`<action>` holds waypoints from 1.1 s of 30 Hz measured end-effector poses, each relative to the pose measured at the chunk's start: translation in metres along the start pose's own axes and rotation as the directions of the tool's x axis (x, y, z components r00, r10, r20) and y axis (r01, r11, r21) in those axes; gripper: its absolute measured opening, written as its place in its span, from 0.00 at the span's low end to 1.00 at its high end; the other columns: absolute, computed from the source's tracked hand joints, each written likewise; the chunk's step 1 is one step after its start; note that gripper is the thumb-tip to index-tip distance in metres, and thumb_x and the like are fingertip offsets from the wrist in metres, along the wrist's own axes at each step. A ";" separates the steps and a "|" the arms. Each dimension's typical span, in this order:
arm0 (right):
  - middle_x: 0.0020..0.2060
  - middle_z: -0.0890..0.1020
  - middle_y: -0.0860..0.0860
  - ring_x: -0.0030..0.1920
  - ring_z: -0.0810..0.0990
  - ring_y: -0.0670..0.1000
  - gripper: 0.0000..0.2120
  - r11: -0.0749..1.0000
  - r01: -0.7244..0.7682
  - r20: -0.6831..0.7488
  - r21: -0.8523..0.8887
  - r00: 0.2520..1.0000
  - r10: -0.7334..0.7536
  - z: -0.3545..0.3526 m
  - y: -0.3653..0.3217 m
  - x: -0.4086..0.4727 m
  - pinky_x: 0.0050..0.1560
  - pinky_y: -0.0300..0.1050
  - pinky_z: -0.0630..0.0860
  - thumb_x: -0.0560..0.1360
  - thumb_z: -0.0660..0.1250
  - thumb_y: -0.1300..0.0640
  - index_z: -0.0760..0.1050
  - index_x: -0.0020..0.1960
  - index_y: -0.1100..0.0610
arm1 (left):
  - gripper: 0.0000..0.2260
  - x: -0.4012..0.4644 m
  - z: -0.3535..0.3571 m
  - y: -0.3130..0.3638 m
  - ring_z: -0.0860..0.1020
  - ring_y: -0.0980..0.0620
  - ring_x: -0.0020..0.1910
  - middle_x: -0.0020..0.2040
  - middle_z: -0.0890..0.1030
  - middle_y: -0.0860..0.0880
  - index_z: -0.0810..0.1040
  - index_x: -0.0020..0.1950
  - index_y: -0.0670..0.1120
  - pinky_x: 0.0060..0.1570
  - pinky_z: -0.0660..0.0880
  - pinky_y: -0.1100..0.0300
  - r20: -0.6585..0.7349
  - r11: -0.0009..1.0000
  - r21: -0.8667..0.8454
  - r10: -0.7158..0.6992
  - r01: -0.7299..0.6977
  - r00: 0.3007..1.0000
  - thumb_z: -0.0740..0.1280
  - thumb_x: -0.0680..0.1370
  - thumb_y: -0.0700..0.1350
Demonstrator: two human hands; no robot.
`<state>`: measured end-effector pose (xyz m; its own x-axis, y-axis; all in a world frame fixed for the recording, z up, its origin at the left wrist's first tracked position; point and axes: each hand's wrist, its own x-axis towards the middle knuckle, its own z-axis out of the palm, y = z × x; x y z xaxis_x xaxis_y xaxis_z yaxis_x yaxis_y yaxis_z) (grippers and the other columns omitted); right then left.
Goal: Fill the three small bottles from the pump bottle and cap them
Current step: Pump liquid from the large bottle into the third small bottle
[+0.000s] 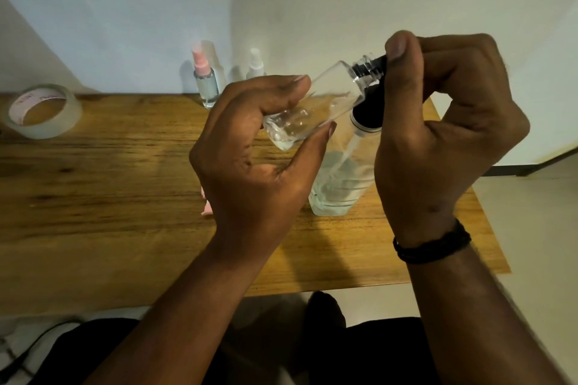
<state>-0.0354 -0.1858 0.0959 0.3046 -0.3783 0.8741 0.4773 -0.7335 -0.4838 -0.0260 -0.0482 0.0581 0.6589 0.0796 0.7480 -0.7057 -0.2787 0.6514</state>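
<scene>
Both forearms are bare to the frame's bottom edge, with no sleeves in sight. The right wrist wears a black band [433, 242] (it looks like several thin cords or braided strands lying together, wrapped close around the wrist). The left wrist carries nothing. Both hands, left hand [250, 153] and right hand [444, 131], are without rings or gloves. The nails are short and unpainted. Below the forearms, dark clothing [384, 350] covers the lap.

A tape roll [40, 111] lies on the table's [125, 228] far left corner. Pink lettering runs along its inner core, too blurred to read. No other text, label or number is legible.
</scene>
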 end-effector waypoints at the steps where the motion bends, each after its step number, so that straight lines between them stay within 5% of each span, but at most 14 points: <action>1: 0.37 0.80 0.50 0.40 0.77 0.43 0.11 1.000 0.003 -0.001 -0.003 1.000 -0.003 0.000 0.000 0.001 0.42 0.33 0.70 0.80 0.70 0.67 0.75 0.43 0.55 | 0.16 0.000 0.000 0.000 0.85 0.45 0.56 0.54 0.83 0.44 0.81 0.58 0.36 0.54 0.84 0.47 0.000 1.000 -0.003 0.000 0.000 1.000 0.81 0.74 0.38; 33: 0.35 0.81 0.52 0.36 0.77 0.52 0.11 0.999 -0.005 0.003 -0.044 1.000 0.005 0.000 -0.003 0.001 0.39 0.48 0.73 0.80 0.70 0.65 0.77 0.40 0.56 | 0.16 0.001 0.000 0.001 0.85 0.44 0.56 0.54 0.84 0.42 0.80 0.58 0.37 0.53 0.83 0.47 -0.006 1.000 -0.004 0.008 -0.008 1.000 0.81 0.74 0.37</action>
<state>-0.0360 -0.1838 0.0983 0.3099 -0.3805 0.8713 0.4390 -0.7556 -0.4862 -0.0260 -0.0481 0.0598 0.6515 0.0825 0.7541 -0.7122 -0.2757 0.6455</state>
